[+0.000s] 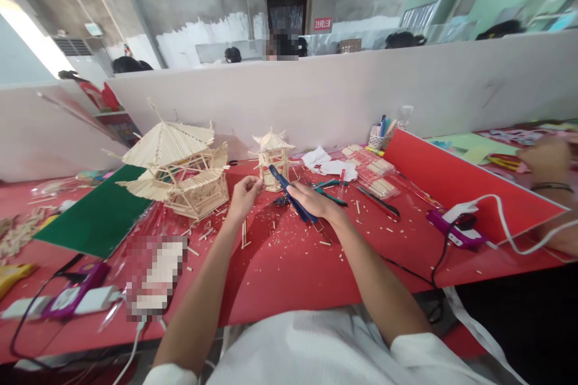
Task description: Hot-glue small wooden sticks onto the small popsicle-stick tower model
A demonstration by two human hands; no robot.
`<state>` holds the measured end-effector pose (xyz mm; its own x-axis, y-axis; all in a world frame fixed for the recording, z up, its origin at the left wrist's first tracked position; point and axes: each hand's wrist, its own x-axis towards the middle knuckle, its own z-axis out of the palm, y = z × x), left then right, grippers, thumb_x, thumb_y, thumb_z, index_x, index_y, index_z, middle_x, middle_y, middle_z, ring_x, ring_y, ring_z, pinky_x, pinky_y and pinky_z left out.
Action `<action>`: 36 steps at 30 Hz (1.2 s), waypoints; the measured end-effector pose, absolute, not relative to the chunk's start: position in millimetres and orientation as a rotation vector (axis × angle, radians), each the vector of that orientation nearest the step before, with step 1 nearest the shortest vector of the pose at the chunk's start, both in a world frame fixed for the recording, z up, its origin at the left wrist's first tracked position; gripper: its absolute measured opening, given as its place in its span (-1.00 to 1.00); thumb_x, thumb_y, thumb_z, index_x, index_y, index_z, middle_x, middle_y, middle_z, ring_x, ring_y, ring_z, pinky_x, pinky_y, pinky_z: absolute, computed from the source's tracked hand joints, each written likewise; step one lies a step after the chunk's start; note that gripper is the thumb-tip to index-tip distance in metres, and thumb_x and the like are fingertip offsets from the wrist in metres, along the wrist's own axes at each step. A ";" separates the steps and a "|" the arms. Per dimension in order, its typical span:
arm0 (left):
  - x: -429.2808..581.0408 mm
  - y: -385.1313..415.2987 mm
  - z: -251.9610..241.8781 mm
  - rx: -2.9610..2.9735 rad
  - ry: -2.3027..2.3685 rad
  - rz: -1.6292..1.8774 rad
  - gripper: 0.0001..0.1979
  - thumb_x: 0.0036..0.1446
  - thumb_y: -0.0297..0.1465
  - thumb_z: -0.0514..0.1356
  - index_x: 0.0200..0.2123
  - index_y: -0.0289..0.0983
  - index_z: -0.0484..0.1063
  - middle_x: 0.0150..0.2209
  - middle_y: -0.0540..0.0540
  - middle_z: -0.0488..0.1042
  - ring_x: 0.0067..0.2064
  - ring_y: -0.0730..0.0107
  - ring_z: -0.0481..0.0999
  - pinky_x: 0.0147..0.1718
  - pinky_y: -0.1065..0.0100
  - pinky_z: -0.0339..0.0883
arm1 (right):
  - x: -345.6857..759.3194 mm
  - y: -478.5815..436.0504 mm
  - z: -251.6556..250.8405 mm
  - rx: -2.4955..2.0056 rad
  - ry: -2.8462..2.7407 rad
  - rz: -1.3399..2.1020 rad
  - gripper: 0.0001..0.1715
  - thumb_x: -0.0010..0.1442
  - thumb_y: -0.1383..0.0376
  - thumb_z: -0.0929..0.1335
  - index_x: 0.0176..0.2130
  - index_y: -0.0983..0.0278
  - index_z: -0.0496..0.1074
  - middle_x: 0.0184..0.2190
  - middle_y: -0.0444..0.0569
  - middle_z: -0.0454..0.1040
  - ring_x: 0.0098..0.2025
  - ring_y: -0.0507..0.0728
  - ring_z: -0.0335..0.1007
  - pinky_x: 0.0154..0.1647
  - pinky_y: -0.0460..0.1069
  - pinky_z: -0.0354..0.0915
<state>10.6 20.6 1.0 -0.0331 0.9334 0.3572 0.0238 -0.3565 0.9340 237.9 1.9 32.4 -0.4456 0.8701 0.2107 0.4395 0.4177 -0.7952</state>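
A small pavilion model point(274, 153) built of thin wooden sticks stands upright near the back of the red table. My left hand point(245, 194) is at its lower left, thumb and fingertips pinched together; whatever they hold is too small to make out. On the other side, my right hand point(311, 200) is wrapped round a long dark blue tool point(280, 177) of a kind I cannot tell, its tip pointing up and left in front of the model. To the left stands a larger pavilion model point(180, 171) of the same sticks, with tiered roofs.
Stick scraps litter the red table point(280, 277). Bundled sticks point(370, 171), white tissue point(327, 163), a black-handled cutter point(379, 201) and a pen holder point(379, 132) lie or stand right. Power strips point(456, 231) with cables flank both sides. Another person's arm point(548, 180) is far right.
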 end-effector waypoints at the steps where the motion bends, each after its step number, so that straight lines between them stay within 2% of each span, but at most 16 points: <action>1: 10.5 20.3 1.3 1.478 1.055 1.497 -0.53 0.00 0.02 0.37 -0.33 -0.28 0.47 -0.40 -0.07 0.56 -0.38 0.41 0.48 -0.34 0.38 0.31 | 237.0 0.5 33.4 -1.110 -2.048 0.908 -0.65 0.42 0.06 0.15 -0.18 0.20 0.36 -0.18 0.02 0.52 -0.08 0.21 0.42 0.05 0.11 0.27; 7: 10.2 21.4 0.2 1.537 1.078 1.517 -0.56 0.02 0.01 0.35 -0.35 -0.26 0.44 -0.44 -0.02 0.49 -0.42 0.43 0.42 -0.39 0.39 0.25 | 246.3 -4.6 40.5 -1.094 -1.991 1.097 -0.59 0.39 -0.03 0.18 -0.20 0.21 0.34 -0.34 -0.05 0.47 -0.24 0.17 0.40 -0.12 0.06 0.31; 13: 4.9 23.3 0.4 1.504 1.151 1.614 -0.60 0.08 -0.02 0.30 -0.38 -0.24 0.38 -0.43 0.00 0.44 -0.39 0.43 0.39 -0.35 0.38 0.26 | 239.7 -5.8 37.7 -1.140 -2.141 1.047 -0.61 0.39 0.04 0.21 -0.11 0.23 0.45 -0.15 0.03 0.56 -0.10 0.22 0.44 -0.02 0.06 0.28; 19: 1.8 23.2 1.2 1.471 1.177 1.627 -0.64 0.09 -0.06 0.30 -0.35 -0.24 0.38 -0.41 0.01 0.44 -0.37 0.43 0.39 -0.33 0.39 0.26 | 229.0 -0.9 29.8 -1.313 -2.150 0.909 -0.55 0.44 0.03 0.13 -0.17 0.25 0.42 -0.26 0.03 0.57 -0.18 0.21 0.46 -0.10 0.02 0.27; 24: 4.5 22.8 0.9 1.485 1.165 1.615 -0.64 0.10 -0.06 0.30 -0.36 -0.23 0.38 -0.42 0.01 0.44 -0.38 0.44 0.38 -0.33 0.39 0.28 | 233.0 -0.3 35.4 -1.366 -2.127 0.873 -0.59 0.43 0.04 0.17 -0.23 0.24 0.40 -0.17 0.07 0.58 -0.09 0.24 0.48 -0.06 0.03 0.25; 30: 6.2 22.4 1.9 1.504 1.147 1.585 -0.60 0.07 -0.01 0.31 -0.36 -0.23 0.37 -0.44 0.02 0.43 -0.42 0.44 0.38 -0.38 0.39 0.28 | 246.1 4.3 37.4 -1.358 -2.050 0.899 -0.58 0.41 0.01 0.17 -0.27 0.22 0.37 -0.32 0.01 0.56 -0.18 0.22 0.49 -0.12 0.03 0.28; 36: 8.2 21.7 0.6 1.541 1.156 1.552 -0.61 0.08 -0.02 0.31 -0.36 -0.24 0.40 -0.45 0.02 0.44 -0.42 0.44 0.39 -0.37 0.39 0.27 | 255.7 10.7 34.1 -1.481 -2.070 0.768 -0.55 0.41 -0.02 0.13 -0.36 0.19 0.28 -0.41 -0.01 0.49 -0.27 0.23 0.45 -0.21 0.04 0.25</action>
